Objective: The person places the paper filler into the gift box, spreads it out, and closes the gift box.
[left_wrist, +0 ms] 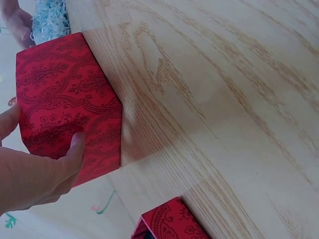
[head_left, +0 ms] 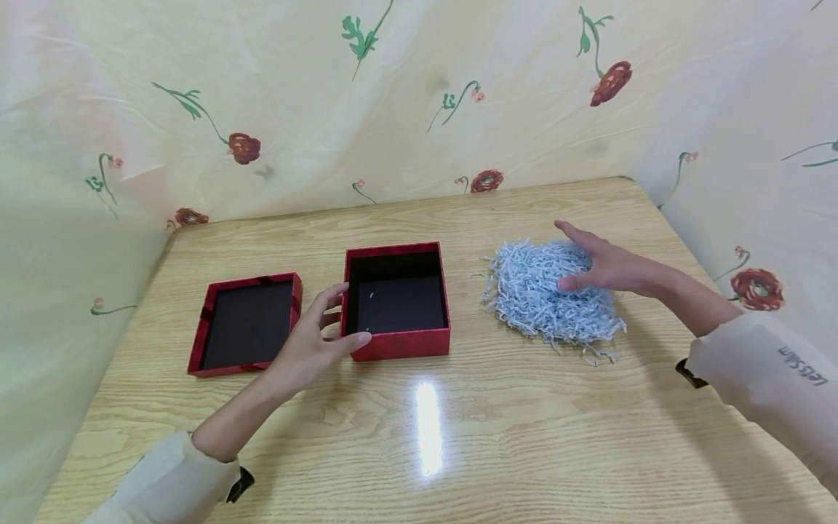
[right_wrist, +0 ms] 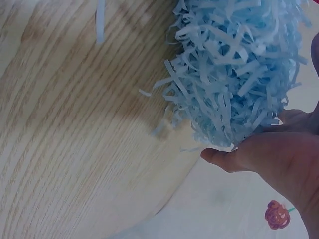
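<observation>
A red square box [head_left: 401, 346] with a black inside stands uncovered in the middle of the table, a few tiny pale scraps in it. My left hand [head_left: 313, 351] holds its near left corner, thumb on the front wall and fingers along the left wall. Dark scrollwork covers the box's outside [left_wrist: 70, 94] in the left wrist view. To the right lies a heap of pale blue shredded paper [head_left: 533, 295]. My right hand [head_left: 612, 266] reaches over the heap's right part, thumb and fingers spread wide. In the right wrist view its thumb sits by the edge of the shreds [right_wrist: 224, 84].
Left of the box lies a shallow red lid [head_left: 297, 300], its black inside facing up. The wood-grain table [head_left: 511, 437] ends at the back against a cream cloth [head_left: 419, 145] with printed flowers. A loose paper strip [right_wrist: 100, 22] lies apart from the heap.
</observation>
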The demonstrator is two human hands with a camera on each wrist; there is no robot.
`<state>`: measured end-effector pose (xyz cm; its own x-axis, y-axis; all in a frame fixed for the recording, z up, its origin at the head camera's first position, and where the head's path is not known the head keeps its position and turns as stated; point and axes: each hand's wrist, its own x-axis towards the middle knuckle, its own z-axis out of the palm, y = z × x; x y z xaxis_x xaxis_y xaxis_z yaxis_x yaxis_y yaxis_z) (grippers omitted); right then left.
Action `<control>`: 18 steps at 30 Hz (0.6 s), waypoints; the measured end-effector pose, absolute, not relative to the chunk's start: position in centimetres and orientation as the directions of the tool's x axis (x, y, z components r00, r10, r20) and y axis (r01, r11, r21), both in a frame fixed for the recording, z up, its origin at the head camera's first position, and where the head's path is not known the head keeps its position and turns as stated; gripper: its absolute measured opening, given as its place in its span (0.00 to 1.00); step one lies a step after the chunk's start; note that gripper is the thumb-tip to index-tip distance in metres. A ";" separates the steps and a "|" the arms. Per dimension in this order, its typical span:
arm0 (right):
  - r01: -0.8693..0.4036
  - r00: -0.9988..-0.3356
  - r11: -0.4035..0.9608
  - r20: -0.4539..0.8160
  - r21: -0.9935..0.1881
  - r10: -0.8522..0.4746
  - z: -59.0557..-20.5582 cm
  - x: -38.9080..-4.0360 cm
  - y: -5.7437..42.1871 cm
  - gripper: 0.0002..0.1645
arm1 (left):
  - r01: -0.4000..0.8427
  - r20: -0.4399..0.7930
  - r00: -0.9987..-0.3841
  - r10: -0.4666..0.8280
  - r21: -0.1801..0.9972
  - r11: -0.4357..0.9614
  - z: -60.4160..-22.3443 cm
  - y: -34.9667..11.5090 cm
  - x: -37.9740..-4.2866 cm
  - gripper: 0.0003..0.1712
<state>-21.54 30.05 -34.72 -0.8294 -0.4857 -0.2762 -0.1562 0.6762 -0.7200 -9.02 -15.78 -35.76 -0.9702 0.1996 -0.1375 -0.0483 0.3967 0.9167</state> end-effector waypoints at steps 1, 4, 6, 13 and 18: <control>-0.165 -0.826 0.677 -0.274 -0.717 -0.492 -34.8 -21.5 30.0 0.64 | -0.049 -0.137 -0.970 0.199 0.917 0.396 -35.8 -15.8 -9.0 0.49; -0.211 -0.819 0.680 -0.253 -0.702 -0.515 -35.2 -21.4 29.7 0.67 | -0.048 -0.136 -0.970 0.199 0.917 0.396 -35.8 -15.8 -9.0 0.49; -0.252 -0.813 0.679 -0.229 -0.690 -0.535 -35.5 -21.3 29.5 0.68 | -0.046 -0.135 -0.971 0.199 0.917 0.396 -35.9 -15.8 -9.0 0.49; -0.387 -0.789 0.705 -0.183 -0.594 -0.587 -36.1 -20.8 28.5 0.74 | -0.045 -0.135 -0.970 0.201 0.916 0.398 -35.9 -15.9 -9.0 0.49; -0.396 -0.791 0.754 -0.222 -0.524 -0.570 -36.3 -20.4 28.0 0.75 | -0.039 -0.132 -0.969 0.207 0.916 0.400 -36.0 -16.0 -9.1 0.48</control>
<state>-20.42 27.97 -36.32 -0.7914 -0.5698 -0.2217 -0.3959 0.7539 -0.5243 -9.07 -15.97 -36.01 -0.9694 0.2070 -0.1319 -0.0393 0.3997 0.9158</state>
